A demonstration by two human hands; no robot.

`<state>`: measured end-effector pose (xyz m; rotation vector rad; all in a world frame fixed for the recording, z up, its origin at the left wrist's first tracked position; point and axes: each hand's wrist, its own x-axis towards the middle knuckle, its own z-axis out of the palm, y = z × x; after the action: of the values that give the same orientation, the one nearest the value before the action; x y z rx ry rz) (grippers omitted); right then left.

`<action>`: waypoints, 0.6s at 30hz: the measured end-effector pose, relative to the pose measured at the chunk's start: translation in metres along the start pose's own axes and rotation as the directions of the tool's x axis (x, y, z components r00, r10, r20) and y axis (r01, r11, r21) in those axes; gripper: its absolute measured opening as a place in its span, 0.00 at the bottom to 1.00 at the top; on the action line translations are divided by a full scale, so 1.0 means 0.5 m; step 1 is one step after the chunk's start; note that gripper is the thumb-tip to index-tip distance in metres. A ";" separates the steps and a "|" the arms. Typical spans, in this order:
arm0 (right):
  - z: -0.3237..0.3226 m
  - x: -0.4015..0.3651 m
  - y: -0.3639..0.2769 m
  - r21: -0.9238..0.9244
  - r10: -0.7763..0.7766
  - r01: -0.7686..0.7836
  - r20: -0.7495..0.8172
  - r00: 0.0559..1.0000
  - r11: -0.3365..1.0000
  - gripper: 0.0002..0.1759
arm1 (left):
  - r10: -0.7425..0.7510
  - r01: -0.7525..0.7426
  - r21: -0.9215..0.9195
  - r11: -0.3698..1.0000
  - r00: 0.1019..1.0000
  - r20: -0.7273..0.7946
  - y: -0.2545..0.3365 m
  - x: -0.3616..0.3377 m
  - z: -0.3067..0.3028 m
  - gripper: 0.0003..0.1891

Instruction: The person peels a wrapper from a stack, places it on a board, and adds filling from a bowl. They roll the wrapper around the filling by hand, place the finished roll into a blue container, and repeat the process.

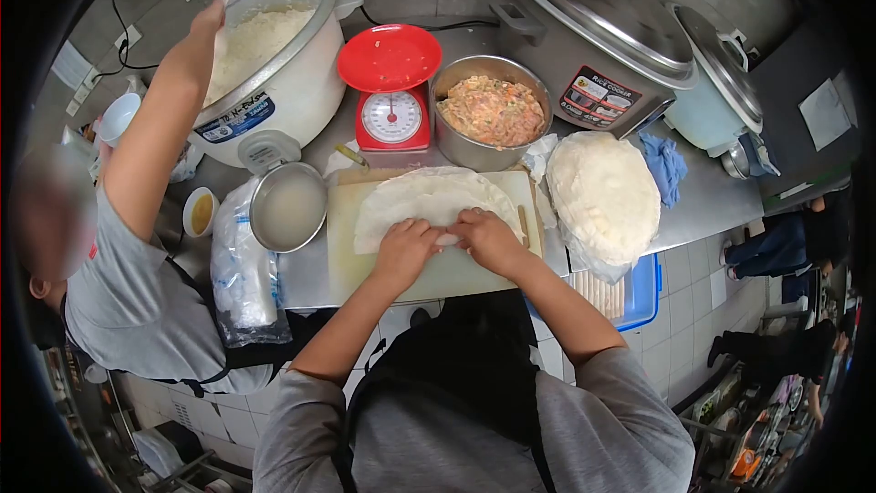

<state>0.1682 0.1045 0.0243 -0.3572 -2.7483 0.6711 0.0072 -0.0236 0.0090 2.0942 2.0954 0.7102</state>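
Supporting the setup, the s/s worktable (712,208) is being topped by a cutting board (342,219), w/ a thin half-round wrapper sheet (438,187) being spread approx. flat on it. At its near edge, mid-span, L hand (409,242) and R hand (488,236) are being held nearly tog., fingertips being set on what looks like a small turned-up bit; whether it's being pinched or just pressed can't be told. Light, equal pressure L/R is prob. being called for, since tearing is being risked by hard fingertips, and skewing by uneven ones.
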 end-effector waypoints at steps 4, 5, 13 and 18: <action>0.007 -0.008 0.006 0.021 0.001 -0.002 0.018 1.000 1.000 0.12 | 0.006 -0.007 -0.044 0.999 1.000 -0.023 0.004 -0.005 -0.004 0.18; 0.004 -0.003 0.008 0.023 0.011 -0.012 0.055 0.998 1.000 0.13 | 0.005 -0.007 -0.064 0.998 1.000 -0.023 0.003 -0.006 -0.010 0.17; 0.053 0.079 -0.045 0.275 0.002 -0.021 0.071 0.997 0.961 0.18 | -0.117 0.125 -0.174 0.977 0.992 0.054 -0.077 -0.051 -0.091 0.17; 0.089 0.080 -0.058 0.217 0.059 -0.073 0.074 0.996 0.973 0.17 | -0.148 0.152 -0.198 0.968 0.988 0.034 -0.077 -0.073 -0.084 0.16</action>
<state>0.1115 0.0736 0.0093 -0.3833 -2.6976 1.0111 -0.0424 -0.0674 0.0220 1.8107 2.0499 0.8373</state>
